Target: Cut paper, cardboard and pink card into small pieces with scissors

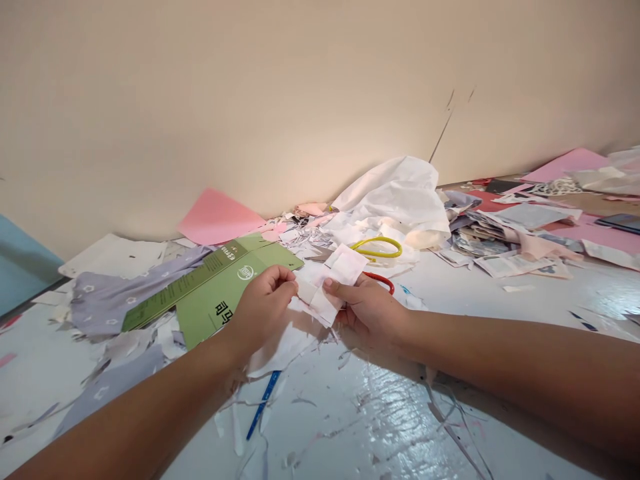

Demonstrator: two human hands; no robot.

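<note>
Your left hand [270, 297] pinches a folded white piece [345, 267]; your right hand [370, 308], thumb uppermost, grips it near a yellow scissor handle [381, 255].

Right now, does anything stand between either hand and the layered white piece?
Nothing visible does: the left hand and right hand both pinch the layered white piece directly. The yellow scissor handle shows beyond it, not between.
</note>
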